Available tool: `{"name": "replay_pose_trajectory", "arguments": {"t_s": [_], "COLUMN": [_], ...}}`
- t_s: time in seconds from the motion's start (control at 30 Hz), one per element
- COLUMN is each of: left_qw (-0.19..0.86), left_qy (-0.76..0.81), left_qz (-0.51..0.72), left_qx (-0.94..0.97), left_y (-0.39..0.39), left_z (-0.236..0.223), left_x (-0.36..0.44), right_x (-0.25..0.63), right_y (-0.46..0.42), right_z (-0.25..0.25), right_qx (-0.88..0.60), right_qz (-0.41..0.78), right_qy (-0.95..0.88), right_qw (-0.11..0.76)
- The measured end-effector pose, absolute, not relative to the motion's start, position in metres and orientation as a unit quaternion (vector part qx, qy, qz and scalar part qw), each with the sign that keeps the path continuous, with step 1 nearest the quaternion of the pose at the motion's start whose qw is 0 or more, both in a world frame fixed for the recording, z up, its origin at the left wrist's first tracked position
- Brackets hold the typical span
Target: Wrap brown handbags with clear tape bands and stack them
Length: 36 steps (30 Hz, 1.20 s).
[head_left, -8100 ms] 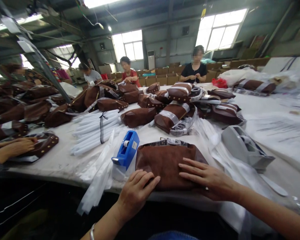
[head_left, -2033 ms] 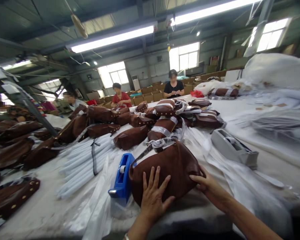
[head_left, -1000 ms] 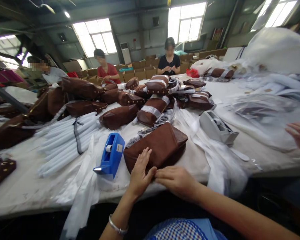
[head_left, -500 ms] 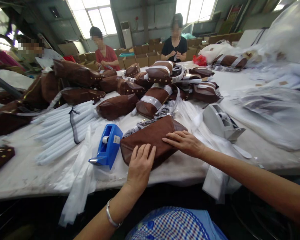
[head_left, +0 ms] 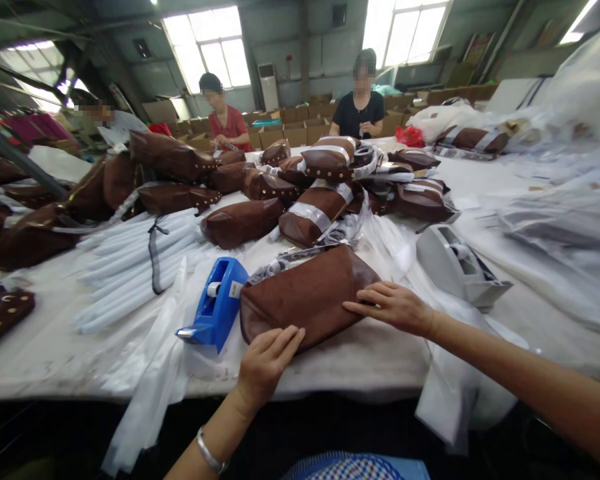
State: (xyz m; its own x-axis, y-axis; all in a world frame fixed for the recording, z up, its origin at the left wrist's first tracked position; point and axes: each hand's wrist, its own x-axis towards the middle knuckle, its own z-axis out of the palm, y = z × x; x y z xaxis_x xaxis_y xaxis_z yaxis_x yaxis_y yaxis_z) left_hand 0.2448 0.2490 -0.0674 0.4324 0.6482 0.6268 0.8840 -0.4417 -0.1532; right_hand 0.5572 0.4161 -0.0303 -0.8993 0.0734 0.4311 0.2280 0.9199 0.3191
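Observation:
A dark brown handbag (head_left: pixel 300 293) lies on its side on the white-covered table in front of me. At its near edge, left of the middle, my left hand (head_left: pixel 267 363) has its fingers closed together over the edge; the thumb is hidden. My right hand (head_left: pixel 397 308) rests on the right end of the bag, its fingers stretched out and touching the surface. Plastic-wrapped handles (head_left: pixel 275 267) lie along the bag's far side. Close to its left end stands a blue tape dispenser (head_left: pixel 220 303).
A grey tape dispenser (head_left: pixel 460 263) stands to the right. Several brown bags (head_left: pixel 247 220) are piled behind, some with white wrapping bands. Tied white rolls (head_left: pixel 135 267) and plastic sleeves (head_left: pixel 153 360) lie left. Co-workers (head_left: pixel 360 103) are across the table.
My left hand has slid from the bag's top down to its near edge, fingers drawn together. My right hand has shifted toward the bag's right end. The camera view has tilted up slightly.

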Motion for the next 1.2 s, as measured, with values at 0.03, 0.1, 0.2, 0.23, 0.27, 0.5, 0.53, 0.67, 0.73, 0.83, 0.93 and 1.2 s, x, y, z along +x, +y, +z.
{"name": "replay_pose_trajectory", "arguments": {"t_s": [0.03, 0.1, 0.2, 0.23, 0.27, 0.5, 0.53, 0.67, 0.73, 0.83, 0.93, 1.2], "left_qw": [0.242, 0.249, 0.246, 0.238, 0.227, 0.155, 0.147, 0.12, 0.098, 0.019, -0.071, 0.133], "left_qy": [-0.474, -0.482, -0.507, -0.516, -0.524, -0.553, -0.558, -0.564, -0.568, -0.586, -0.629, -0.669], "left_qz": [-0.246, -0.251, -0.256, -0.251, -0.241, -0.224, -0.23, -0.249, -0.263, -0.277, -0.262, -0.208], "left_qx": [-0.81, -0.802, -0.786, -0.784, -0.785, -0.787, -0.784, -0.778, -0.774, -0.761, -0.728, -0.701], "left_y": [0.25, 0.252, 0.255, 0.255, 0.255, 0.257, 0.259, 0.262, 0.259, 0.251, 0.25, 0.294], "left_z": [-0.068, -0.072, -0.081, -0.084, -0.087, -0.088, -0.088, -0.091, -0.088, -0.066, -0.029, -0.04], "left_x": [0.243, 0.242, 0.247, 0.25, 0.252, 0.257, 0.255, 0.25, 0.249, 0.253, 0.264, 0.261], "right_x": [0.558, 0.556, 0.549, 0.548, 0.547, 0.55, 0.544, 0.504, 0.487, 0.479, 0.482, 0.488], "right_y": [0.418, 0.42, 0.422, 0.421, 0.419, 0.404, 0.405, 0.419, 0.427, 0.435, 0.436, 0.442], "right_z": [-0.032, -0.042, -0.067, -0.074, -0.078, -0.037, -0.031, -0.033, -0.045, -0.061, -0.064, -0.064], "right_qx": [-0.08, -0.089, -0.116, -0.125, -0.132, -0.127, -0.135, -0.208, -0.231, -0.242, -0.244, -0.243], "right_qz": [-0.179, -0.162, -0.125, -0.11, -0.094, 0.054, 0.044, -0.06, -0.075, -0.071, -0.069, -0.028], "right_qy": [-0.958, -0.957, -0.947, -0.944, -0.943, -0.962, -0.956, -0.936, -0.94, -0.946, -0.947, -0.951], "right_qw": [0.211, 0.225, 0.271, 0.284, 0.29, 0.235, 0.256, 0.277, 0.238, 0.205, 0.196, 0.189]}}
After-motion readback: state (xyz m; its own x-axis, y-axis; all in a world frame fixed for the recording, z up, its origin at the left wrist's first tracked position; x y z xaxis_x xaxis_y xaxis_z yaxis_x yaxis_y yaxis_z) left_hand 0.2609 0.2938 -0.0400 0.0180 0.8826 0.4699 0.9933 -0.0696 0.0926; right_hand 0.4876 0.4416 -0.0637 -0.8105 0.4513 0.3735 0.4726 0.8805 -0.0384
